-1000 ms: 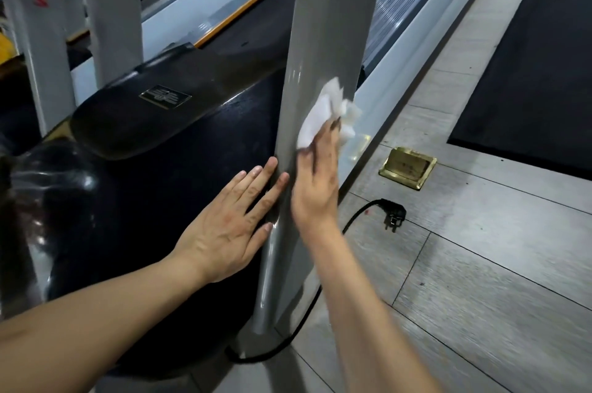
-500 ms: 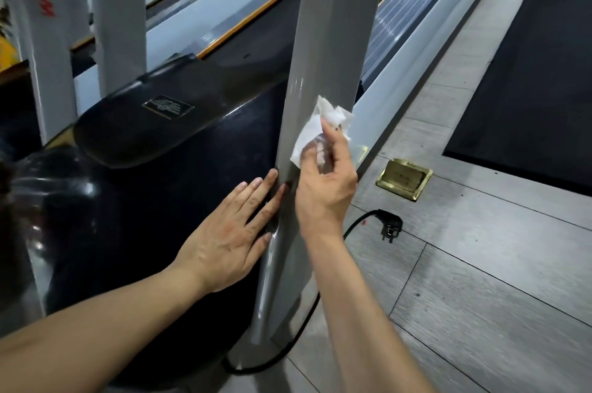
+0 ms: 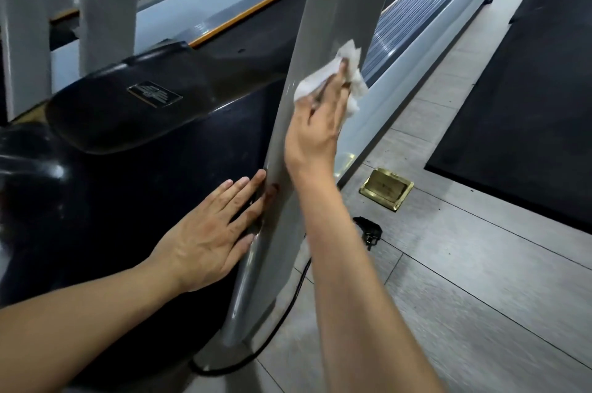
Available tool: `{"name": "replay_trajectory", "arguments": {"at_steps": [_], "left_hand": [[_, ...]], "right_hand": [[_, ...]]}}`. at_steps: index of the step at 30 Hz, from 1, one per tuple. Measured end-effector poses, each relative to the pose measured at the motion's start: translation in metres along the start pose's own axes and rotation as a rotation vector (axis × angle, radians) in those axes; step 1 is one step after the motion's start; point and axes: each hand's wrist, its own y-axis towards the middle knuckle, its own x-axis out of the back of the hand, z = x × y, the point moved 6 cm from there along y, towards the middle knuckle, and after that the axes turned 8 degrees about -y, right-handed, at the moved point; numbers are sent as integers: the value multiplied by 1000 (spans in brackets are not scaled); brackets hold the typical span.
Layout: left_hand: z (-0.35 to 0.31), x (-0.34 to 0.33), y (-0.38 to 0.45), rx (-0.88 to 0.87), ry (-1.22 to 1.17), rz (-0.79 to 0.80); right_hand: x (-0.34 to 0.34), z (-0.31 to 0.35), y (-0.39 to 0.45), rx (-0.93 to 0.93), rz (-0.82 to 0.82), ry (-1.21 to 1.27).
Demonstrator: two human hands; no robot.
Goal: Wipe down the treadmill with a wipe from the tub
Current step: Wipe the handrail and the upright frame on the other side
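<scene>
The treadmill's grey upright post point(image 3: 336, 1) rises through the middle of the view, beside its glossy black motor cover point(image 3: 128, 168). My right hand point(image 3: 317, 126) presses a crumpled white wipe point(image 3: 315, 83) flat against the post with straight fingers. The wipe bunches out on both sides of the fingers. My left hand point(image 3: 211, 238) lies flat on the black cover, its fingertips touching the post's edge lower down. The tub is not in view.
The ribbed side rail point(image 3: 413, 8) runs away to the upper right. A brass floor socket point(image 3: 386, 189) and a black plug point(image 3: 368, 229) with its cable point(image 3: 288, 306) lie on the grey floor. A black mat point(image 3: 528, 104) is at right; other treadmills stand at left.
My right hand has slid the wipe higher up the post and flattened its fingers from a pinch. The left hand stays on the black cover.
</scene>
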Motion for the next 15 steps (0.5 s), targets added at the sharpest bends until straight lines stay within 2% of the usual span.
{"name": "replay_trajectory", "arguments": {"at_steps": [2,4,10,12,15], "left_hand": [[0,1,0,19,-32,16],[0,2,0,25,-48,20],[0,1,1,28,-63,13],[0,1,0,28,-63,13],[-1,0,-1,31,-61,19]], "right_hand": [[2,-15,19,-67,52,-12],[0,-49,9,-215,95,38],[-20,-132,-115,-597,161,106],[-19,-125,-117,-566,131,90],[-4,-85,-63,-314,54,68]]}}
